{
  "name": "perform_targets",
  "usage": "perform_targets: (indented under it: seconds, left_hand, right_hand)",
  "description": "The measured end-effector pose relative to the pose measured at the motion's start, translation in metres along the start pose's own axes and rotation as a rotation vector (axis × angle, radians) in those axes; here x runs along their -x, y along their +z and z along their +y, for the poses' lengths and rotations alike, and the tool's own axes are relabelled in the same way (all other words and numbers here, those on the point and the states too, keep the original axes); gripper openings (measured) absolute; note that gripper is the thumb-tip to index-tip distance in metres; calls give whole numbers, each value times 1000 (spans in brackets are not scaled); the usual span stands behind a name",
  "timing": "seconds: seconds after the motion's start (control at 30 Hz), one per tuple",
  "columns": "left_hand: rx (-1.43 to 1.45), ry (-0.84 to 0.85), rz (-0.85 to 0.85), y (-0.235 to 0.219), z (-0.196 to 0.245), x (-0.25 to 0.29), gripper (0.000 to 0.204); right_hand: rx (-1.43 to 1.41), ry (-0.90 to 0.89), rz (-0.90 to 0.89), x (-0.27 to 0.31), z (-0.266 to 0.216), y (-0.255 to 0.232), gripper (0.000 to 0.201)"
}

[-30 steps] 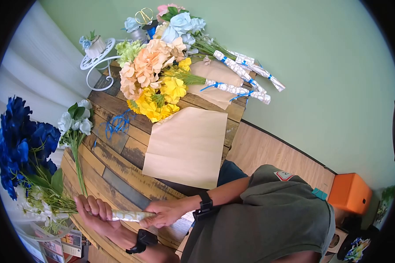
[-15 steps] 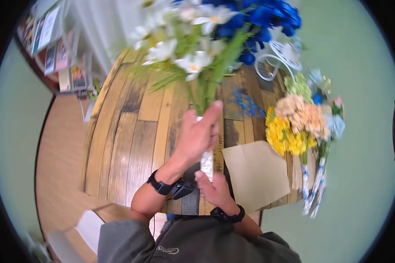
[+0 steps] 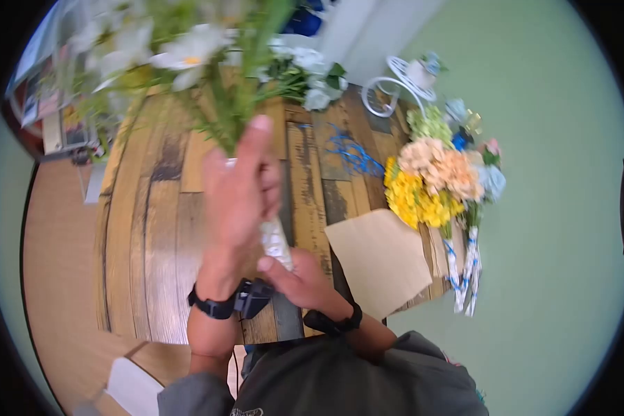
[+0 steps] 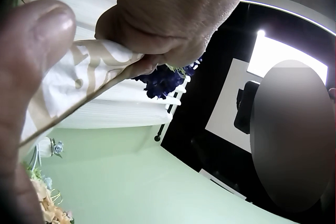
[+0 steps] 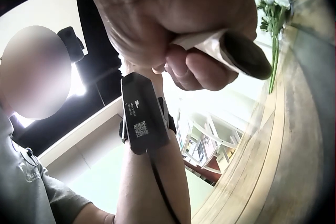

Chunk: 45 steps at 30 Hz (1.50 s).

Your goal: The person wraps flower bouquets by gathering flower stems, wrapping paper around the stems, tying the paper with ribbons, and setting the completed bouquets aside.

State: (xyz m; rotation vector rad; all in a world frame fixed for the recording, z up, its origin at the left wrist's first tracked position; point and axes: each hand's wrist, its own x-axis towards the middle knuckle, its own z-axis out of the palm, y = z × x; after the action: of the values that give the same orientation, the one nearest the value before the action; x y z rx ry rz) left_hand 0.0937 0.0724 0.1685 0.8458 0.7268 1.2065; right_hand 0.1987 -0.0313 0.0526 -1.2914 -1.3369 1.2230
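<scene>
A bunch of artificial white flowers (image 3: 187, 55), blurred, rises at the upper left of the head view on green stems. Its lower stems are wrapped in white-and-tan patterned paper (image 4: 84, 77). My left hand (image 3: 239, 191) grips the wrapped stems just below the greenery. Lower on the same wrap, my right hand (image 3: 305, 277) holds the bottom end, its thumb along the paper. In the right wrist view, the dark end of the wrap (image 5: 244, 56) pokes out past the right hand's curled fingers. Dark blue petals (image 4: 160, 82) show behind the left hand.
White roses (image 3: 315, 76) lie on the plank table (image 3: 152, 263) at the back, near a tangle of blue ribbon (image 3: 357, 152). A tan paper sheet (image 3: 381, 256) lies right of the hands. Yellow flowers (image 3: 416, 197), peach flowers (image 3: 440, 166) and a white stand (image 3: 385, 97) are further right.
Both hands keep hold of the wrapped stems. The head view has turned; the bunch went from lying sideways at left to upright, and now leans up and left.
</scene>
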Motion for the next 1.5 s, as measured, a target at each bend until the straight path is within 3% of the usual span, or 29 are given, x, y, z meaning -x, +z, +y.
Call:
perform_targets:
  seconds: [0.1, 0.2, 0.3, 0.57, 0.63, 0.7, 1.03, 1.2, 1.3, 1.5]
  left_hand:
    - [10, 16, -10, 9, -1, 5, 43]
    - [41, 40, -14, 14, -9, 4, 42]
    - [60, 61, -6, 19, -20, 5, 42]
    - [52, 139, 43, 38, -38, 8, 40]
    - [12, 161, 78, 47, -41, 12, 42]
    - [0, 162, 51, 47, -43, 12, 42]
    - [-138, 231, 75, 64, -54, 24, 40]
    - [-101, 184, 19, 58, -56, 18, 39]
    - [-163, 204, 132, 72, -58, 26, 40]
    - [-131, 204, 80, 64, -61, 18, 40]
  right_hand:
    - [45, 6, -35, 6, 0, -3, 37]
    - [77, -89, 70, 12, 5, -8, 38]
    - [83, -95, 19, 24, 13, -17, 37]
    - [39, -190, 180, 41, 29, -29, 45]
    - [-13, -222, 98, 42, 36, -29, 48]
    - [-27, -277, 164, 44, 37, -28, 51]
    - [-59, -251, 100, 54, 49, -30, 52]
    - [-108, -436, 144, 60, 53, -34, 53]
    - [-127, -408, 142, 65, 53, -39, 53]
    - [-153, -383, 141, 63, 56, -40, 56]
